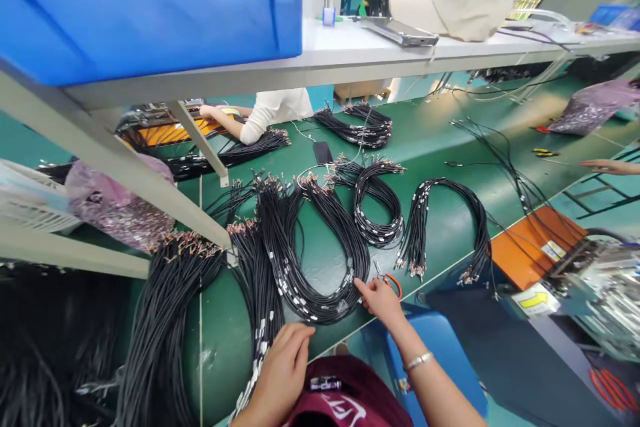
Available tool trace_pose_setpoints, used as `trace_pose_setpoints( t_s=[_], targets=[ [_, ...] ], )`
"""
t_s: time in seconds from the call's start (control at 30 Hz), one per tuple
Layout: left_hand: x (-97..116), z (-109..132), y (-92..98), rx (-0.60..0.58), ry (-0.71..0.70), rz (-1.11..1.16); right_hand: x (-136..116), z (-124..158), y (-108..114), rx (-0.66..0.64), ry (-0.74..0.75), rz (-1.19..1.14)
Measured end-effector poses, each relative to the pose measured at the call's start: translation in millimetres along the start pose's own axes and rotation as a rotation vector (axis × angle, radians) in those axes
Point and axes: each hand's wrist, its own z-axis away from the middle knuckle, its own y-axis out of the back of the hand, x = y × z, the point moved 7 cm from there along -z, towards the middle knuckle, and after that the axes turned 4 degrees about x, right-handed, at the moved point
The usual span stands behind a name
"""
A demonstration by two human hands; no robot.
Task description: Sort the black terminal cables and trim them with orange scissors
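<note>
A U-shaped bundle of black cables (pixel 300 287) with white labels and bare copper-coloured ends lies on the green table in front of me. At its right edge is my right hand (pixel 383 300), index finger and thumb apart and touching the cables, the other fingers curled. My left hand (pixel 290 357) is open near the table edge, its fingers extended together below the bundle and beside a straighter bundle of labelled cables (pixel 263 320). It appears to hold nothing. Just beyond my right hand lies a red-handled tool (pixel 394 285), partly covered by the hand.
More cable bundles lie around: a coiled one (pixel 377 213), an arched one (pixel 450 187) and a thick one (pixel 165 307). White shelf legs (pixel 165 193) cross the left side; a blue bin (pixel 150 20) sits above. A co-worker's arm (pixel 230 121) is across the table. A blue stool (pixel 440 353) stands right.
</note>
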Motion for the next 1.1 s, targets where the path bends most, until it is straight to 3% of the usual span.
trace_pose_setpoints(
  t_s=[0.1,0.2,0.37,0.5,0.67,0.9,1.1],
  targets=[
    [23,-12,-2.6,-0.074,-0.123,-0.001,0,8,-23,-0.128,-0.089,-0.026],
    [34,-21,-13.5,-0.128,-0.164,-0.011,-4,17,-33,-0.155,-0.115,-0.073],
    [34,-50,-37.6,-0.2,-0.095,-0.016,-25,26,-18,-0.086,-0.035,-0.166],
    [32,-76,-43.8,-0.323,-0.074,0.045,-40,34,-6,-0.084,0.051,-0.284],
    [26,-90,-50.7,-0.436,-0.002,0.154,-38,42,-2,-0.11,0.092,-0.456],
    [17,-96,-59.8,-0.234,0.154,0.194,-21,34,-19,-0.141,-0.04,-0.722],
    [43,-68,-41.3,-0.048,0.04,0.201,-16,41,-23,-0.194,-0.138,-0.899]
  ],
)
